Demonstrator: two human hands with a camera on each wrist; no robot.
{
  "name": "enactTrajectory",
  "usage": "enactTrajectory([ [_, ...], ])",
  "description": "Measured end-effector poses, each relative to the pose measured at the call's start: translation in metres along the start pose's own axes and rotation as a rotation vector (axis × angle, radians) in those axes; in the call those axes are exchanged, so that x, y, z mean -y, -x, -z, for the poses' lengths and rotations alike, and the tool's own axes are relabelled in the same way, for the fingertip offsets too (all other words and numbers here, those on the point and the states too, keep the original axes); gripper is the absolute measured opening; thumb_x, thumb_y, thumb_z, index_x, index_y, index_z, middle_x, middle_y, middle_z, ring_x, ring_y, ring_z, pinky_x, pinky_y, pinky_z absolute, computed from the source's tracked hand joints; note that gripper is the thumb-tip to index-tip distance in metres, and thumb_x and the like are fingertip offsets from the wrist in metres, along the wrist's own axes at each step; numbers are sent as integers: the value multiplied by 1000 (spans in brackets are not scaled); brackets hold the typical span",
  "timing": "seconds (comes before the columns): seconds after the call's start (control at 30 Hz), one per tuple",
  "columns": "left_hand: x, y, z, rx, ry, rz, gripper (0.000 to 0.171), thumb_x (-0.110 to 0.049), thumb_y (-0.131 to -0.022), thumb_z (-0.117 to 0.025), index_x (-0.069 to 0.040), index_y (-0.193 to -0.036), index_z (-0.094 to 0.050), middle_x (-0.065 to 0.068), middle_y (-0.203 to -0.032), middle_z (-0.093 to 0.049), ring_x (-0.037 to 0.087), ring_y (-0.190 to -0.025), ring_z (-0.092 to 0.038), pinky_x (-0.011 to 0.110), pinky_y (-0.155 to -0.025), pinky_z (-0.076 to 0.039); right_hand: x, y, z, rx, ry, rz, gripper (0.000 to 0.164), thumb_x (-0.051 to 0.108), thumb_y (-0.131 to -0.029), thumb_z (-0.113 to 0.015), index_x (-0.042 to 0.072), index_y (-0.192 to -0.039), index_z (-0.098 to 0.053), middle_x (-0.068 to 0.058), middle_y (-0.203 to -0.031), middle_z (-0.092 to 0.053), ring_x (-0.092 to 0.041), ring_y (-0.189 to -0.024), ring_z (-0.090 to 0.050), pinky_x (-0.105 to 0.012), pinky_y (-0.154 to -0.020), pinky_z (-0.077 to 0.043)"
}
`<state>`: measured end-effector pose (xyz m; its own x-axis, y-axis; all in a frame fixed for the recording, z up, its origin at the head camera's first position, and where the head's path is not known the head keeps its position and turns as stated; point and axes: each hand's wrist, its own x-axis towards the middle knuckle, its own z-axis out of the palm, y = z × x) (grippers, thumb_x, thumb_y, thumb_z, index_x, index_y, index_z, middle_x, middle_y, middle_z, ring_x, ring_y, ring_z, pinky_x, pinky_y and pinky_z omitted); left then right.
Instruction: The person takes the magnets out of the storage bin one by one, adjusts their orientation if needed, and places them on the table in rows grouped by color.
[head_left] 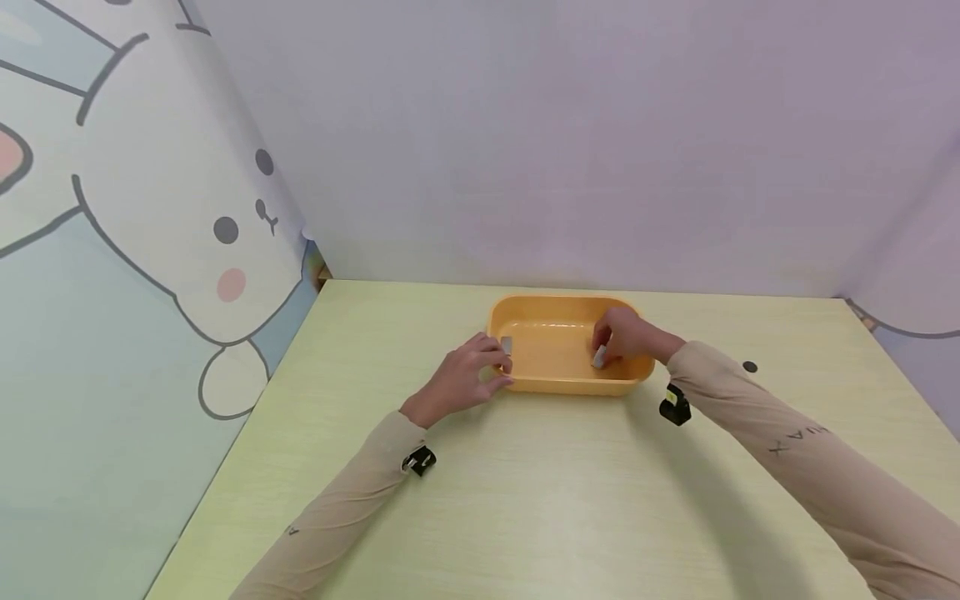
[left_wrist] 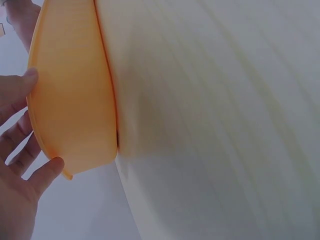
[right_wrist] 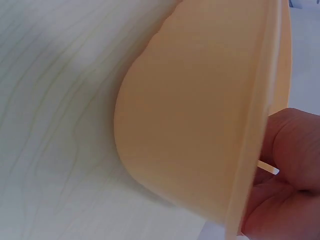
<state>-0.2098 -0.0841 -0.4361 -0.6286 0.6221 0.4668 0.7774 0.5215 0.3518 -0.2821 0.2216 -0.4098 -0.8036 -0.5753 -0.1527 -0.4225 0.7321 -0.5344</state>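
An orange plastic basin [head_left: 555, 387] with rounded corners sits near the far edge of the table. My left hand [head_left: 468, 372] grips its left rim; in the left wrist view the thumb [left_wrist: 47, 172] lies against the outer wall and other fingers reach over the rim. Beside those fingers, at the inner left side, shows a small grey flat piece [head_left: 506, 344]. My right hand [head_left: 624, 335] reaches over the right rim into the basin and pinches another small grey piece [head_left: 599, 357]. In the right wrist view its pale edge [right_wrist: 268, 167] shows between the fingers; the wall hides the fingertips.
The pale wooden table [head_left: 525, 492] extends towards me. A light wall panel [head_left: 570, 150] rises right behind its far edge. On the left is a wall covering [head_left: 165, 208] with a cartoon animal print. A small dark oval spot [head_left: 750, 367] lies right of the basin.
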Motion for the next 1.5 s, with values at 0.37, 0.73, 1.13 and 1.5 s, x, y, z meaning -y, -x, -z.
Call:
enactTrajectory([
  [0.37, -1, -1, 0, 3, -9, 5, 10, -19, -81, -76, -15, -84, -67, -4, -90, -60, 12, -87, -49, 26, -70, -46, -1, 5, -1, 2, -239, -92, 11, -6, -72, -75, -5, -82, -70, -10, -76, -67, -18, -64, -58, -31, -60, -52],
  [0.73, 0, 0, -2, -4, -9, 10, 11, -20, -81, -76, -16, -84, -66, -5, -91, -60, 11, -87, -50, 26, -71, -47, 4, 19, 2, -43, -407, -136, 15, -8, -77, -69, -12, -92, -67, -19, -87, -68, -25, -72, -67, -36, -67, -55],
  [1.13, -2, 1, -2, -6, -14, 16, 10, -19, -82, -75, -15, -83, -66, -5, -90, -59, 11, -86, -49, 25, -70, -46, 1, 32, 2, -72, -545, -144, 21, 3, -81, -72, -8, -98, -67, -21, -100, -64, -27, -79, -67, -34, -74, -54],
  [1.5, -2, 0, -3, -3, -11, 19, 10, -18, -81, -76, -15, -84, -67, -4, -91, -60, 12, -87, -49, 25, -69, -46, -3, 49, 1, -94, -657, -185, 29, 10, -83, -72, -6, -106, -64, -17, -100, -67, -27, -87, -68, -31, -79, -52],
])
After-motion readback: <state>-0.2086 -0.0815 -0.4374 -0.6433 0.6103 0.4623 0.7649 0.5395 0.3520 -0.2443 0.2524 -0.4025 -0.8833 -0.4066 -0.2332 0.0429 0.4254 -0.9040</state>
